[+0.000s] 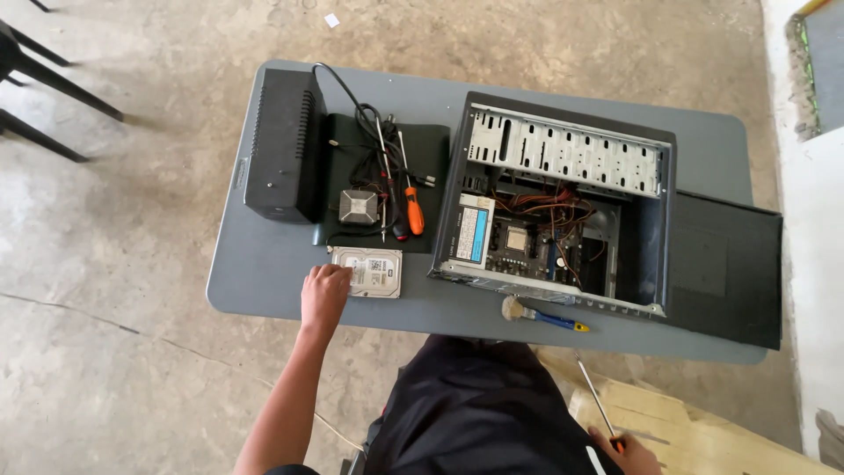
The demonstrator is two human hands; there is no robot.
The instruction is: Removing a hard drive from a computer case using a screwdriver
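- My left hand point(324, 294) rests fingers curled on the left edge of the hard drive point(371, 271); I can't tell if it really grips it or just lies on it.
- Hard drive lies flat on the grey table point(264, 273), just left of the open computer case point(563, 211), near the table's front edge.
- My right hand point(631, 453) is low, off the table, in front of the case's right end, closed round the handle of a long screwdriver point(596, 398) whose shaft points up toward the case.
- Small brush point(541, 315) with blue handle lies just in front of the case, touching nothing else.
- Left of the case: dark mat point(431, 145) with an orange screwdriver point(413, 209), a small fan block point(359, 208) and black cables point(369, 123).
- Further left of the case, beside the mat: black box point(281, 145).
- Right of the case: black side panel point(725, 264), overhanging the table's edge.
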